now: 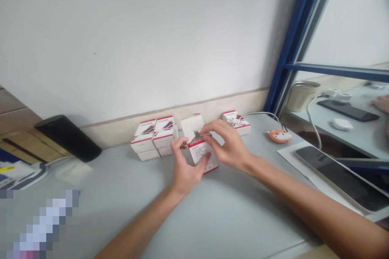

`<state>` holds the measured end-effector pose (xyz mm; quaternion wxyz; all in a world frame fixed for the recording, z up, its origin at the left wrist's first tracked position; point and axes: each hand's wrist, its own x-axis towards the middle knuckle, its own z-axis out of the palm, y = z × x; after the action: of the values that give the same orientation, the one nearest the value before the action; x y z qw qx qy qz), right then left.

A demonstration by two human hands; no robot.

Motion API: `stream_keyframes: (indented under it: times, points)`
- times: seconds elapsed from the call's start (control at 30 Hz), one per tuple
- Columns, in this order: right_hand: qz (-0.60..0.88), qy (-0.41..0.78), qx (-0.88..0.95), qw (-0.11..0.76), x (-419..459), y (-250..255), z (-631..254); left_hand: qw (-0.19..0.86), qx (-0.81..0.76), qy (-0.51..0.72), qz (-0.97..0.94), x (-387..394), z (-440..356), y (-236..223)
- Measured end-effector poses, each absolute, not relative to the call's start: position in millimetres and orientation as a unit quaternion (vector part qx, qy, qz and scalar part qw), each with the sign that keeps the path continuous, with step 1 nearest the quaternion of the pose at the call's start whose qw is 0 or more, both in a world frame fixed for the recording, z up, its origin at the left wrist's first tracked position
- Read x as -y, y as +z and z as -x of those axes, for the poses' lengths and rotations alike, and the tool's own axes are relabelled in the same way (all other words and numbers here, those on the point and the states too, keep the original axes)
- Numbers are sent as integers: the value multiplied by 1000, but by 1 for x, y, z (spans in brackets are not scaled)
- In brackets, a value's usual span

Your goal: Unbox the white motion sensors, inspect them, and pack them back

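Note:
A small white and red cardboard box (199, 151) with "DETECTOR" lettering stands upright, slightly tilted, its white lid flap (191, 125) raised at the back. My left hand (185, 172) grips this box from the left and front, thumb across its printed face. At the top opening, my right hand (226, 143) has thumb and fingers pinched together; a small greyish edge shows by the fingertips, too unclear to name. The inside of the box is hidden. Just left of it, several similar closed boxes (153, 135) sit stacked in a block against the wall.
Another white and red box (240, 125) lies behind my right hand. Further right are an orange animal-faced case (279, 135) and a dark phone-like device (340, 176). A black cylinder (68, 137) leans at the left. A blue frame (288, 44) borders the right side.

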<state>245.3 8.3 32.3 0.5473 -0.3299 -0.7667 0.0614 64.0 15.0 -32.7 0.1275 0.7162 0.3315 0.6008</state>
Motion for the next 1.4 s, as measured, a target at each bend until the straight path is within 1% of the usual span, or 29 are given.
stream_keyframes:
  times: [0.07,0.13,0.23,0.3,0.33,0.4,0.47,0.5,0.57,0.63,0.67,0.7,0.73,0.77,0.8,0.83,0.87,0.9,0.93,0.97,1.0,1.03,1.07,1.13,1.2,1.3,1.4]
  points:
    - [309,96,778,538,-5,38,-249,97,-278,600,-743,-20,-62,-37]
    - [312,112,776,536,-3,45,-254,100,-235,586,-769,-22,-61,-39]
    - [377,56,733,563,-14,51,-268,96,-267,555,-782,-17,-59,-33]
    - [459,-7,696,552,-28,47,-283,96,-307,524,-789,-12,-58,-23]
    - [505,-38,689,519,-37,43,-292,97,-314,509,-795,-10,-57,-19]
    - [589,-91,689,413,-53,31,-309,90,-307,498,-806,-8,-55,-13]
    - [637,-107,689,329,-65,17,-324,82,-291,514,-803,-9,-55,-13]
    - [649,-104,690,305,-69,11,-330,86,-283,528,-796,-10,-56,-15]
    - [658,-90,691,285,-75,3,-337,107,-265,555,-781,-12,-58,-23]
    - [658,-85,691,288,-77,2,-338,135,-245,577,-767,-16,-60,-31]
    - [656,-86,688,298,-75,5,-335,147,-235,585,-763,-17,-61,-35]
    - [649,-83,682,326,-72,10,-331,154,-228,590,-759,-19,-62,-39]
    - [633,-77,676,371,-67,17,-324,157,-226,593,-756,-20,-62,-42]
    - [603,-64,667,434,-59,24,-316,156,-227,596,-755,-21,-62,-44]
    - [551,-44,654,516,-49,32,-306,150,-230,597,-754,-21,-63,-45]
    - [482,-27,658,578,-38,39,-295,141,-233,597,-754,-20,-62,-45]
    - [412,-10,670,618,-25,46,-283,132,-236,599,-754,-19,-62,-45]
    - [348,4,685,639,-12,51,-272,122,-237,599,-755,-18,-62,-43]
    - [299,11,710,637,-1,54,-261,115,-237,593,-761,-17,-62,-41]
    - [261,5,743,616,9,55,-252,109,-235,585,-769,-15,-62,-39]
    - [238,-8,788,568,16,55,-245,107,-232,577,-776,-15,-62,-37]
    - [226,-33,809,542,20,54,-240,104,-227,572,-781,-14,-63,-36]
    - [230,-55,820,522,21,53,-238,102,-220,573,-783,-15,-64,-36]
    - [261,-77,811,517,18,51,-238,94,-203,592,-775,-17,-65,-37]
    - [290,-56,809,509,13,51,-244,81,-183,610,-767,-21,-67,-41]
    - [308,-17,833,460,10,56,-252,67,-158,613,-771,-24,-68,-43]
    - [318,0,844,432,12,63,-257,61,-157,610,-775,-24,-68,-43]
